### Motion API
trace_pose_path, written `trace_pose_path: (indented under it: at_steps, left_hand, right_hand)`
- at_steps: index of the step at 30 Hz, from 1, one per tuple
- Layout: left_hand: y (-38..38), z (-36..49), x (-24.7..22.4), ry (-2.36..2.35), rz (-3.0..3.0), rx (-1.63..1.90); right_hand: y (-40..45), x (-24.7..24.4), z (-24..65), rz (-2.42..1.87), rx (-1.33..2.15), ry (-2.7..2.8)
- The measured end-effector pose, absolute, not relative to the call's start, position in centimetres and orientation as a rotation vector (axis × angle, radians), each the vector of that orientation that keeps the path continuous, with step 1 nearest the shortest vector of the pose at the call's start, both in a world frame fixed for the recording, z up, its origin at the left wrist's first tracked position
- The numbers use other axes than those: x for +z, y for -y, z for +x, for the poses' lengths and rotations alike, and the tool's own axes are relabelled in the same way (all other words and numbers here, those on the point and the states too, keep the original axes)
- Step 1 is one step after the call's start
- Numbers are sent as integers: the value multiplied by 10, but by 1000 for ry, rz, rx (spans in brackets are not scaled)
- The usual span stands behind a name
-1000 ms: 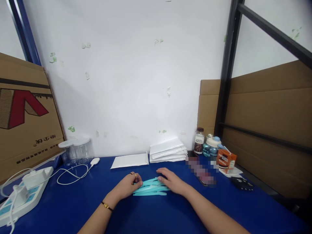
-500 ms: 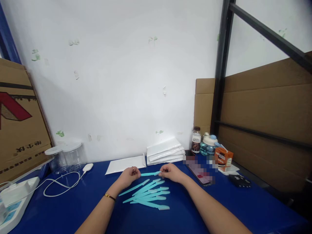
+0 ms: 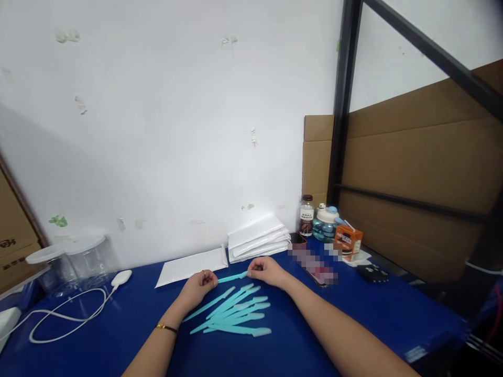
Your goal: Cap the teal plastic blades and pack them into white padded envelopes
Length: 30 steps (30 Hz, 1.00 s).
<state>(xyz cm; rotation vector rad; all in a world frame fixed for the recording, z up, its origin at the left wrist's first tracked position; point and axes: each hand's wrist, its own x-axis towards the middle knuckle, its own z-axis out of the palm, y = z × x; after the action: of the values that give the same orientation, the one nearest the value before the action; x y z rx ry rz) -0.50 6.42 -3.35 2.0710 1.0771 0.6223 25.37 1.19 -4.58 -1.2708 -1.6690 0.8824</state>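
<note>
A turquoise eyebrow razor (image 3: 231, 278) is stretched between my two hands, just above or on the blue table. My left hand (image 3: 201, 288) pinches its thin handle end, while the fingers of my right hand (image 3: 268, 271) close on its blade end. Nearer to me, several more turquoise eyebrow razors (image 3: 236, 315) lie fanned out, overlapping at their handles, with pale blade ends pointing right. Slightly apart on the left side of the fan lies one eyebrow razor (image 3: 210, 303).
Behind my hands are a flat white padded envelope (image 3: 190, 266) and a stack of similar envelopes (image 3: 257, 238). To the right stand a brown-capped bottle (image 3: 306, 215), a blue water bottle (image 3: 324, 225) and an orange carton (image 3: 348, 242), near a phone (image 3: 314, 267). Clear jars (image 3: 88, 267) and a white cable (image 3: 70, 309) occupy the left.
The view has turned to the right, so most things sit further left in it. Both hands keep their hold on the same eyebrow razor, which is slightly more tilted in view.
</note>
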Motion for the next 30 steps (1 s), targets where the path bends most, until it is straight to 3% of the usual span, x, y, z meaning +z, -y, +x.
trace_pose_path:
  at_steps: [15, 21, 26, 30]
  left_hand:
    - [-71, -17, -37, -1194, 2093, 522]
    - [-62, -27, -24, -1388, 2282, 601]
    - [-49, -24, -17, -1220, 2291, 340]
    - [-44, -15, -19, -1168, 2316, 247]
  right_hand:
    - [-11, -50, 274, -1316, 875, 1677]
    - [-15, -56, 289, -1493, 624, 1716]
    - [-8, -46, 280, -1453, 350, 1799]
    - [0, -41, 261, -1353, 399, 1901]
